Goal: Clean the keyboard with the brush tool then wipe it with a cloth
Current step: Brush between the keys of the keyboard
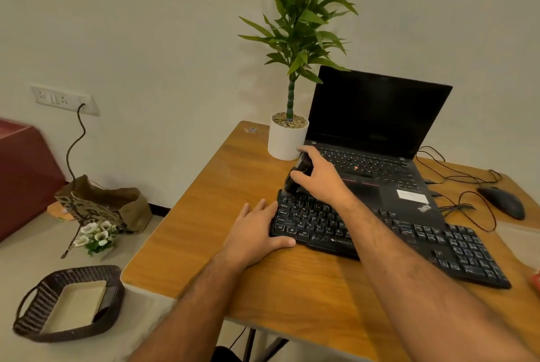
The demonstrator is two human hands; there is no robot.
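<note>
A black keyboard [432, 242] lies slantwise on the wooden table [242, 174]. My right hand [321, 177] grips a black brush tool [296, 176] and holds its lower end down on the keyboard's far left corner. At the keyboard's left end my left hand [257, 233] rests flat, fingers straight along the edge and thumb against the front rim. My right forearm crosses over the middle keys and hides them. I see no cloth.
An open black laptop [377, 139] stands just behind the keyboard, with a white potted plant [287, 139] at its left. A black mouse [502, 201] and cables lie at the right. On the floor to the left are a wicker basket [29, 312], a paper bag [128, 204] and artificial flowers [96, 236].
</note>
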